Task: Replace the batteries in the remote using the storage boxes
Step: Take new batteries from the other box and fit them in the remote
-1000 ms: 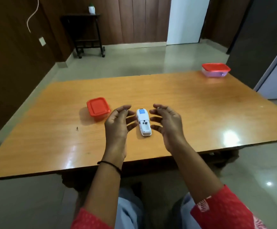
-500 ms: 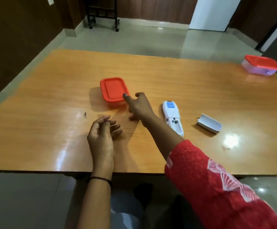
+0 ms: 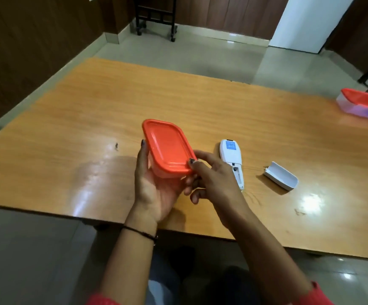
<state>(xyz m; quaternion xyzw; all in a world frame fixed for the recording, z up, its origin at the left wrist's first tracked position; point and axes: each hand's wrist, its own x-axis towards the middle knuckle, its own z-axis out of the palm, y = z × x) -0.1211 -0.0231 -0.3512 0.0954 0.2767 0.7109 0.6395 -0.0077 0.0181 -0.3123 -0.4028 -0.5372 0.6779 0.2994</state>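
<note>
A small storage box with an orange lid [image 3: 167, 146] is lifted above the wooden table [image 3: 90, 119], tilted, its lid closed. My left hand [image 3: 154, 190] cups it from below and the left side. My right hand [image 3: 211, 179] pinches the lid's near right corner with thumb and fingertips. The white remote [image 3: 231, 155] lies face down to the right, its battery bay uncovered, partly hidden by my right hand. Its white battery cover [image 3: 280, 176] lies apart, further right. A second box with a red lid [image 3: 363, 103] stands at the table's far right edge.
A small dark speck [image 3: 116, 146] lies on the table left of the box. Beyond the table is a tiled floor with a dark wheeled stand [image 3: 155, 16] against the wooden wall. The table's near edge runs just under my wrists.
The orange-lidded box has come off the table into my left hand and closer to me. My right hand went from reaching for it to pinching its lid corner. Earlier, the battery cover came off the remote.
</note>
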